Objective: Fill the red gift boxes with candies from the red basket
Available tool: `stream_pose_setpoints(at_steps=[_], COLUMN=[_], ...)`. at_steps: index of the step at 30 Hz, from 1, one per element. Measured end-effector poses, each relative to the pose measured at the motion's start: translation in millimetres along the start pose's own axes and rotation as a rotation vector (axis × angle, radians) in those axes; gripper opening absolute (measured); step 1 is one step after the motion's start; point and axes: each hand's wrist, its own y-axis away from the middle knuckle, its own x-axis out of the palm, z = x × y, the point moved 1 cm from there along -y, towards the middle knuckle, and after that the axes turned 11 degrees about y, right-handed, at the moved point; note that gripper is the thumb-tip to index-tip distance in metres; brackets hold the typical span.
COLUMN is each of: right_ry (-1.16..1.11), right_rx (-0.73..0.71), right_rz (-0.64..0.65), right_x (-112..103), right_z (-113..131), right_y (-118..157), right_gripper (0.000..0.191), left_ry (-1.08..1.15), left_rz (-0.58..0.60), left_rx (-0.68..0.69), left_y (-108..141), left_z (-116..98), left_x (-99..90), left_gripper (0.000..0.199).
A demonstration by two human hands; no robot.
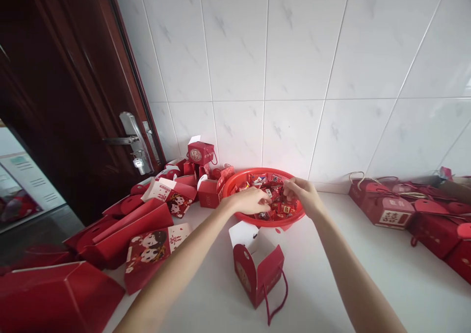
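Observation:
A round red plastic basket (232,180) stands against the tiled wall, filled with small wrapped candies (279,209). My left hand (253,200) reaches over its left side, fingers curled down among the candies. At the right side, my right hand (300,193) has its fingertips drawn together over the candies. What either hand holds, if anything, is hidden by the fingers. In front of the basket sits a small red gift box (259,274), its top open and a white inner flap raised. A dark red cord handle (285,298) hangs from its right side.
Many red gift boxes (147,220) crowd the left of the white surface (312,284), some piled up. More boxes with cord handles (393,210) line the right. A dark wooden door (73,78) with a metal handle (128,139) and keys stands at the left.

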Motion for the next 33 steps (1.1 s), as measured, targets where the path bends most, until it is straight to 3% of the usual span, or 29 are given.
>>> stream_pose_setpoints(at_steps=[4, 7, 10, 15, 21, 25, 28, 33], right_ry=[-0.058, -0.048, -0.036, -0.045, -0.090, -0.120, -0.133, -0.124], right_rx=[0.036, 0.064, 0.107, 0.163, 0.167, 0.168, 0.173, 0.168], right_rz=[-0.176, -0.182, -0.192, -0.254, -0.365, -0.417, -0.427, -0.446], right_x=[15, 18, 16, 12, 11, 10, 8, 7], right_z=[-20, -31, -38, -44, -45, -43, -42, -45], right_y=[-24, -29, -29, -32, -33, -31, -32, -34], right_gripper=[0.042, 0.036, 0.031, 0.023, 0.018, 0.018, 0.019, 0.016], left_ry=[0.049, 0.031, 0.017, -0.077, -0.156, -0.156, -0.103, 0.021], left_rz=[0.298, 0.389, 0.427, 0.335, 0.269, 0.218, 0.235, 0.165], left_rx=[0.028, -0.020, -0.069, -0.129, -0.136, -0.087, -0.047, -0.021], left_y=[-46, -65, -76, -90, -95, -101, -110, -118], left_z=[-1, 1, 9, 25, 28, 28, 28, 30], left_x=[28.0, 42.3, 42.8, 32.5, 32.2, 38.1, 47.7, 53.6], left_gripper=[0.026, 0.025, 0.014, 0.015, 0.026, 0.019, 0.002, 0.020])
